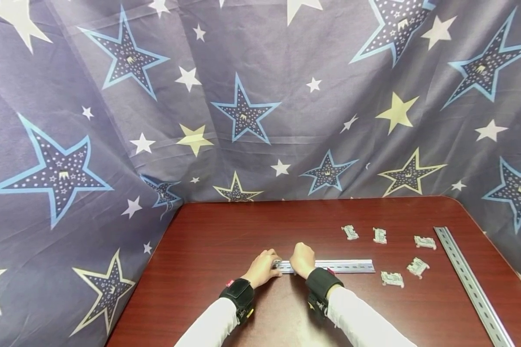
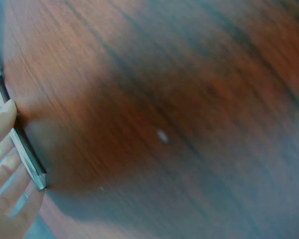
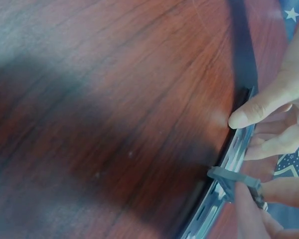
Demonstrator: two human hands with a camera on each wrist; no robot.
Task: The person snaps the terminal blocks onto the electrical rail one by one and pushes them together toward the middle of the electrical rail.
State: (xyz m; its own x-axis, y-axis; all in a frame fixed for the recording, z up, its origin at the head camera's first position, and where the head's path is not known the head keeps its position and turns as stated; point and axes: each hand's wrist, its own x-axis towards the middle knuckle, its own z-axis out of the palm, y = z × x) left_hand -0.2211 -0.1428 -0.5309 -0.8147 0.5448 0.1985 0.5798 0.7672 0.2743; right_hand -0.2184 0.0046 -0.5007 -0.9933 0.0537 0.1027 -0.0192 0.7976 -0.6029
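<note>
A short slotted metal DIN rail (image 1: 347, 266) lies crosswise on the table in the head view. My left hand (image 1: 262, 269) grips its left end, thumb on the near edge and fingers at the far side. Close beside it, my right hand (image 1: 303, 260) is over the rail with fingers curled. In the right wrist view, that hand pinches a grey terminal block (image 3: 234, 181), which sits across the rail. The left wrist view shows the thumb (image 2: 5, 119) against the rail's edge, with part of the block at the left border.
Several loose terminal blocks, among them one near the rail (image 1: 392, 279) and one farther back (image 1: 349, 232), lie on the right half of the reddish-brown table (image 1: 226, 221). A longer slotted rail (image 1: 473, 284) runs along the right side. Star-patterned cloth (image 1: 260, 159) hangs behind.
</note>
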